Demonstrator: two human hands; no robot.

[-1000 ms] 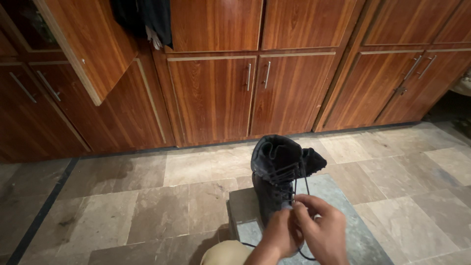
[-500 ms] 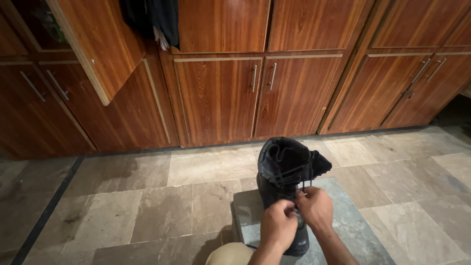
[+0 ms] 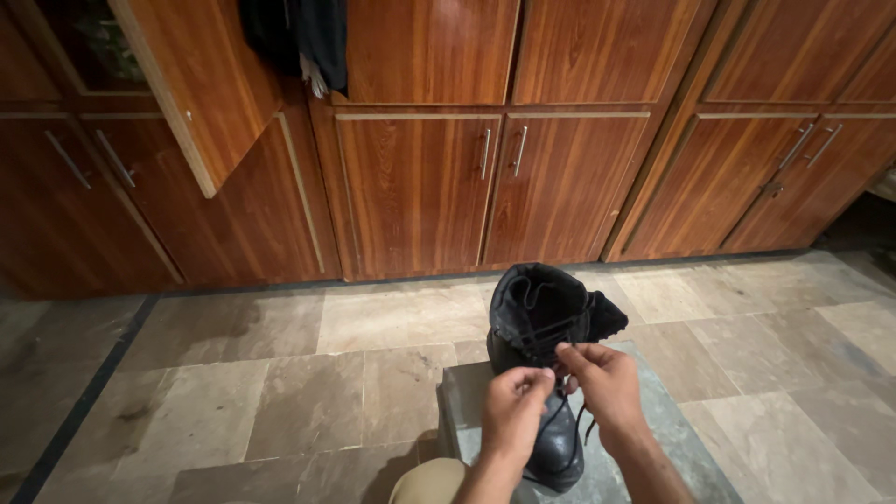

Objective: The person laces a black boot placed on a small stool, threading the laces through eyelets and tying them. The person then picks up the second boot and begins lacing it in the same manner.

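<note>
Far left: dark wooden cabinet doors (image 3: pixel 84 201) with slim metal handles, one upper door (image 3: pixel 201 79) swung open, dark cloth (image 3: pixel 299 37) hanging just beside it. Below: stone-tiled floor (image 3: pixel 233 392), brown and grey, with a dark strip along the left edge. Low centre: a tan knee (image 3: pixel 431 481) at the bottom edge. Just right of it: a grey stone block (image 3: pixel 467 401) serving as the surface, with a black lace-up boot (image 3: pixel 541 322) standing upright on it, collar open and tongue flopped rightward. Left hand (image 3: pixel 513 415) over the boot's front, fingers pinched shut on a black lace (image 3: pixel 560 425). Right hand (image 3: pixel 607 383) close beside, nearly touching the left, fingertips likewise pinched on the lace near the upper eyelets, loose loops dangling between and below both hands. Further right: more cabinet doors (image 3: pixel 560 182), then an angled run with paired handles (image 3: pixel 807 145).
</note>
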